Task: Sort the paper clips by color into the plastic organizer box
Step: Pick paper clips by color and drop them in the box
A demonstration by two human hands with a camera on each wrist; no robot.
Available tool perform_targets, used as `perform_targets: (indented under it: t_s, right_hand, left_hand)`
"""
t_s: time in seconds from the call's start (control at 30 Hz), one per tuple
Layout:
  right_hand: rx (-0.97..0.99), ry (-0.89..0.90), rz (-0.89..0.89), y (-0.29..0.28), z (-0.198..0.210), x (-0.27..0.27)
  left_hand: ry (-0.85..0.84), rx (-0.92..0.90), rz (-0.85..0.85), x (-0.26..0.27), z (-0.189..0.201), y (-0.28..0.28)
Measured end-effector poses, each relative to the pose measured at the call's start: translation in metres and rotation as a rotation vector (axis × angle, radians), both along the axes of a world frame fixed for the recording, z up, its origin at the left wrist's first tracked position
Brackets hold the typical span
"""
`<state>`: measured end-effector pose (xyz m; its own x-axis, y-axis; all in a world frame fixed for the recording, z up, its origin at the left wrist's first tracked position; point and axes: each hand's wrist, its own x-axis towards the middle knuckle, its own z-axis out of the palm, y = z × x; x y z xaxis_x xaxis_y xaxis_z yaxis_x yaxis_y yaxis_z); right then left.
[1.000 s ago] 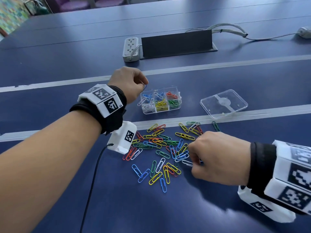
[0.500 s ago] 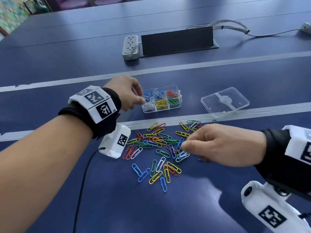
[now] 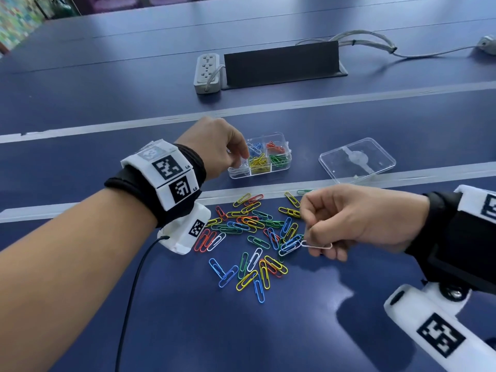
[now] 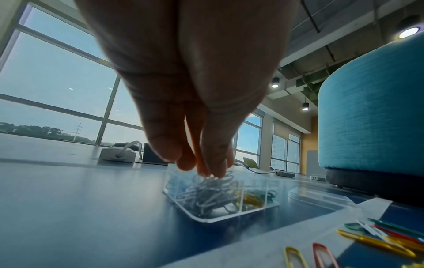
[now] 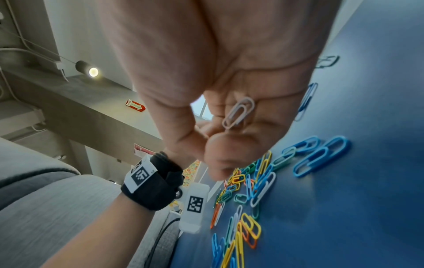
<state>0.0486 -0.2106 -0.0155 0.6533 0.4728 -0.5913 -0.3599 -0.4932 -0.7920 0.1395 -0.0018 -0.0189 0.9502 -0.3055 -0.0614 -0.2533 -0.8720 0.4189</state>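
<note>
Sorting is well under way, by my reading, with plenty of clips waiting. Your right hand (image 3: 357, 218) is hovering over the loose pile (image 3: 257, 237) on the blue tabletop (image 3: 295, 331), and its fingers (image 5: 234, 127) are pinching one white paper clip (image 3: 316, 245) by an end, so the clip is hanging just clear of the pile's right edge. Your left hand (image 3: 214, 146) is reaching down over the near-left compartment of the plastic organizer box (image 3: 287, 167), the one holding the white clips (image 4: 206, 195). Its fingertips (image 4: 215, 168) are bunched together and touching the top of that heap; whether they are gripping a clip or letting one go, I cannot tell.

You are filling the box by colour: blue at the back beside the white, then red at the back right, yellow and green in front. Its clear lid (image 3: 357, 159) is lying apart to the right, off the box.

Your next move, I judge, is carrying the white clip across to that same white compartment. That calls for clearing your left hand out of the way first, since it is covering the opening, and for aiming carefully, because the yellow section is sitting right beside it.
</note>
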Motion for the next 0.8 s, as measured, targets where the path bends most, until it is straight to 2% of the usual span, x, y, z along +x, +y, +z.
perform_targets:
  t_s: [0.23, 0.43, 0.6, 0.8]
  right_hand:
    - [-0.001, 0.051, -0.064, 0.001, -0.006, 0.004]
    - [0.064, 0.134, -0.153, 0.000, -0.003, 0.007]
    - [-0.025, -0.007, -0.050, 0.000, -0.001, 0.010]
    - [-0.314, -0.432, 0.197, 0.011, -0.004, 0.007]
  left_hand:
    - [-0.092, -0.008, -0.077, -0.009, 0.000, 0.003]
    - [0.026, -0.011, -0.188, -0.040, 0.004, 0.008]
    - [0.229, 0.099, -0.268, -0.064, 0.006, 0.015]
    - [0.222, 0.178, -0.322, -0.082, 0.005, 0.014]
